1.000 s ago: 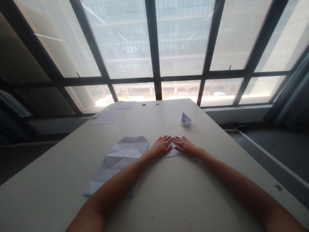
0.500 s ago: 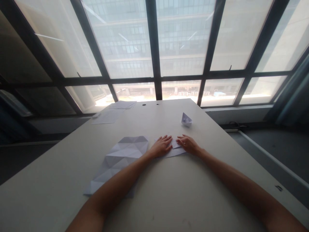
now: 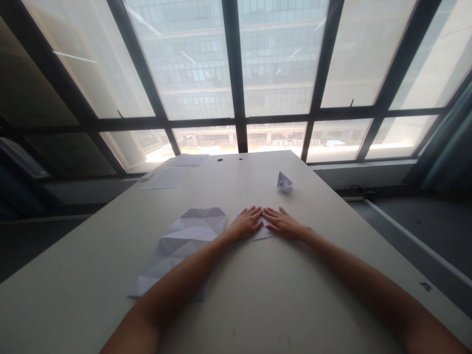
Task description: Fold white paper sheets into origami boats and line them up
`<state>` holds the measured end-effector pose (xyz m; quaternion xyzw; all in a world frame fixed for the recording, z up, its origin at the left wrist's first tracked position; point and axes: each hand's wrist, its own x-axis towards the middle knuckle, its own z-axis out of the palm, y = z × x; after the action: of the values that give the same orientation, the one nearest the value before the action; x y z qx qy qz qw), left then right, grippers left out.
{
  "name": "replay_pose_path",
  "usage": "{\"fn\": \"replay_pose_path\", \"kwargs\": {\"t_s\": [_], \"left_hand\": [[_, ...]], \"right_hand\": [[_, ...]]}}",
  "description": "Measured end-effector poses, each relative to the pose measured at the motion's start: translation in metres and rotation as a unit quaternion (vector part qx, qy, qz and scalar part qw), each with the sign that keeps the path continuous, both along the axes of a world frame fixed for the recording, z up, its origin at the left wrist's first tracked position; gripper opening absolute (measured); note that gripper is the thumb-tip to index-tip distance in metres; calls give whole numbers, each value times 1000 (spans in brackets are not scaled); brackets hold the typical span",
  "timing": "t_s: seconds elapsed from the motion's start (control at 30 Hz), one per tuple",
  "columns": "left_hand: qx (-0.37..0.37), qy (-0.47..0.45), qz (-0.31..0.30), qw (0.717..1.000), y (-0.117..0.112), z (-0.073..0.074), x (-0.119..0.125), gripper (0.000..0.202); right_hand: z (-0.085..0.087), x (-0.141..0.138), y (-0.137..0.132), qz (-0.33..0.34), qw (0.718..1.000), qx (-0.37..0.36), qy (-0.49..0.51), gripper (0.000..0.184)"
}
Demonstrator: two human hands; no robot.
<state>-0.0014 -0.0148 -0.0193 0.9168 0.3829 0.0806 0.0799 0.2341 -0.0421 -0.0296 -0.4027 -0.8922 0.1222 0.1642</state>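
Both my hands lie flat, side by side, on a small folded sheet of white paper (image 3: pixel 262 232) in the middle of the pale table (image 3: pixel 258 295). My left hand (image 3: pixel 246 223) has its fingers stretched out over the sheet's left part. My right hand (image 3: pixel 282 223) rests with fingers spread on its right part, fingertips almost meeting the left's. Most of the sheet is hidden under the hands.
A large creased sheet (image 3: pixel 180 248) lies to the left under my left forearm. A small folded paper boat (image 3: pixel 284 183) stands further back on the right. Loose sheets (image 3: pixel 173 172) lie at the far left corner. Large windows rise behind the table's far edge.
Half a second ago my right hand was drawn to the right with fingers curled at a paper flap; now it lies flat again beside the left. The left hand has stayed put.
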Motion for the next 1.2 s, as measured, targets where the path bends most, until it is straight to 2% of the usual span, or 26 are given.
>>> {"fn": "replay_pose_path", "kwargs": {"t_s": [0.23,0.53,0.87,0.97,1.2], "left_hand": [[3,9,-4,1000,0,2,0,57],[5,20,-1,1000,1,1,-1,57],[15,21,-7,1000,0,0,0,55],[14,23,-5,1000,0,0,0,55],[16,22,-5,1000,-2,3,1,54]], "right_hand": [[-3,-2,1,-89,995,-27,-47,74],[1,-7,1,-148,982,-49,-104,65],[4,-9,3,-207,974,-56,-72,57],[4,-7,3,-205,977,-31,-45,51],[-4,1,8,-151,985,64,55,26]]}}
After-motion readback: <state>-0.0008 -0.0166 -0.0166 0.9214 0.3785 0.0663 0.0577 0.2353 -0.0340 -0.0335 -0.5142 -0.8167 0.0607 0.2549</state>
